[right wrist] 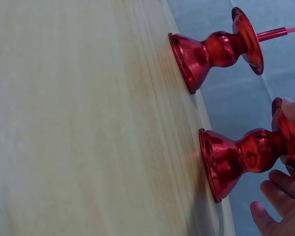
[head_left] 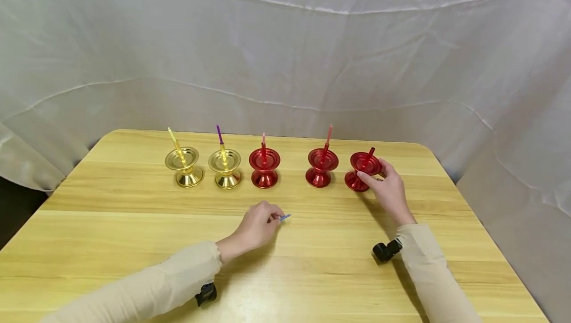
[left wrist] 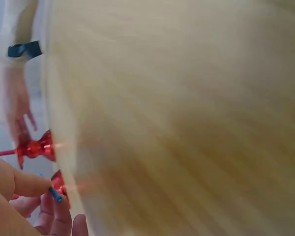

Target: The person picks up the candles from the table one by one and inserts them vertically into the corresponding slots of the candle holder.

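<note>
My left hand (head_left: 256,226) pinches a thin blue candle (left wrist: 56,194) between thumb and fingers, over the middle of the table. My right hand (head_left: 391,191) holds the dish rim of the rightmost red candle holder (right wrist: 255,150), thumb on the near side and fingers round the right. This holder stands upright, and its narrow tube (head_left: 371,151) shows no candle. Just left of it stands a second red candle holder (head_left: 319,177) with a pink candle (head_left: 329,134). The third red holder (head_left: 264,177), in the middle of the row, carries a short pale pink candle (head_left: 263,138).
Two gold candle holders stand at the left of the row, one with a yellow candle (head_left: 172,134), the other with a purple candle (head_left: 219,134). The wooden table (head_left: 312,268) ends close behind the row, before a pale hanging cloth (head_left: 285,55).
</note>
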### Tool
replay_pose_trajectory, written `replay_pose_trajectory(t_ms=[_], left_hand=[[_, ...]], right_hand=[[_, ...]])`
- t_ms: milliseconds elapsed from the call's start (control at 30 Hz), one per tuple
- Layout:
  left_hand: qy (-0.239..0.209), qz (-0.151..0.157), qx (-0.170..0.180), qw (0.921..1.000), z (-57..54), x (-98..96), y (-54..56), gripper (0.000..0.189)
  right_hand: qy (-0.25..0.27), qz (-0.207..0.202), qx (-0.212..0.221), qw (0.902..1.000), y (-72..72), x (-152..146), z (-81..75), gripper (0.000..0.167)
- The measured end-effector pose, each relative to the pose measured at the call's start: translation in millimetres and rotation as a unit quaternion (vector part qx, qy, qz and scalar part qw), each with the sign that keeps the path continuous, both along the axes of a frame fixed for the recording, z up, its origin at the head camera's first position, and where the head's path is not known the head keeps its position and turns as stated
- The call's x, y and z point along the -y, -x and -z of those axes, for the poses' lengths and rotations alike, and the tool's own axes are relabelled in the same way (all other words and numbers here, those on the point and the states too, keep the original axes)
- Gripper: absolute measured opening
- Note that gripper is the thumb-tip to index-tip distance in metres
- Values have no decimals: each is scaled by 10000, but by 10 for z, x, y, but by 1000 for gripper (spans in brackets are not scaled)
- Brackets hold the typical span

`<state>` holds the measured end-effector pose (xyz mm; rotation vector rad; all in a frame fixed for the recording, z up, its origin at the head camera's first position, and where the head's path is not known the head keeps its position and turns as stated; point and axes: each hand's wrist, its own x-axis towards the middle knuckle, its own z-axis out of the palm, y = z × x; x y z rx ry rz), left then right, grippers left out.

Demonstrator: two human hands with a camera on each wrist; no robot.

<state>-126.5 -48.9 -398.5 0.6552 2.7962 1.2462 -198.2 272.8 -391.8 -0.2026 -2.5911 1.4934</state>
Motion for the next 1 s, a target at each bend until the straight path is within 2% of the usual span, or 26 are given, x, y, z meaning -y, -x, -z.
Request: replay_pose_trajectory(t_ms=[200,300,400,467,700,1000], left_hand=[[-638,-258,488,9964,-97,-27,41,13],[-972,-403,833,9910,-157,-45,51,12],[-1283,-480,1019,9853,-215,-66,71,13],[-1415,-471,986,9839,-254,-87,86,13],[-1649,-209,500,9848,-382,-267,154,12],[-2138,78,477,9757,-507,-697,314,12]], right_hand=[[24,-27,9,10000,-6,5,-6,84],[48,-29,24,10000,-4,4,3,84],[78,-18,24,10000,4,1,17,84],[93,4,9,10000,8,-6,26,84],[209,-15,-14,9998,20,-5,42,84],[277,-9,-106,9996,28,2,58,82]])
